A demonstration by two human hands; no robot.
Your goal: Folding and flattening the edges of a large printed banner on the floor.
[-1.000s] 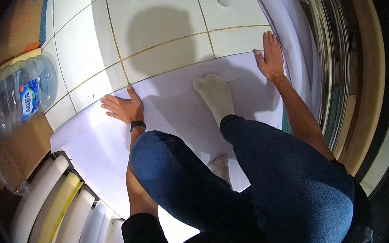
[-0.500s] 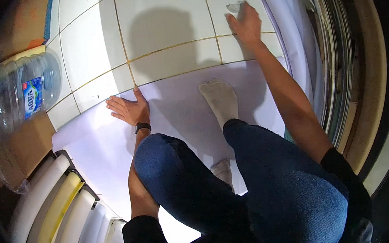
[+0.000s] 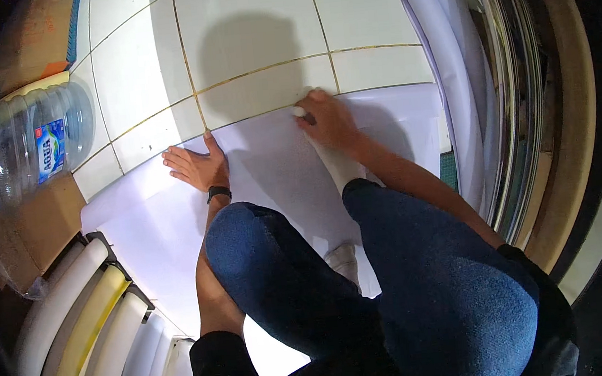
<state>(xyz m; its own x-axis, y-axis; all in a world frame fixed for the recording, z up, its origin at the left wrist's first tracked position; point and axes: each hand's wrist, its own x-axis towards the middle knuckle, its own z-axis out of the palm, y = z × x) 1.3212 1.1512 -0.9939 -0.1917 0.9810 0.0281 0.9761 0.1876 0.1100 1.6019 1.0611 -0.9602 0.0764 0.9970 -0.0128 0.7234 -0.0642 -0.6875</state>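
A pale lilac-white sheet (image 3: 151,217) lies over the floor tiles. My left hand (image 3: 199,170) rests flat near its far edge, fingers spread and thumb reaching that edge. My right hand (image 3: 335,125) is curled at the same edge, to the right of my left hand. A small white crumpled piece (image 3: 299,111) shows at its fingertips; whether it is paper or cloth I cannot tell. Beneath that wrist stands my socked foot (image 3: 339,166) on the sheet, its toes hidden by the hand.
White floor tiles (image 3: 249,30) lie beyond the sheet. A large clear plastic bottle (image 3: 81,126) and cardboard boxes (image 3: 53,212) are at the left, above several rolls (image 3: 85,317). Along the right, a hanging lilac-white sheet (image 3: 440,51) borders stacked panels (image 3: 524,94).
My right hand has come back from the tiles at the far right, moving left and nearer, to the sheet's far edge with the white piece. My left hand has stayed almost still.
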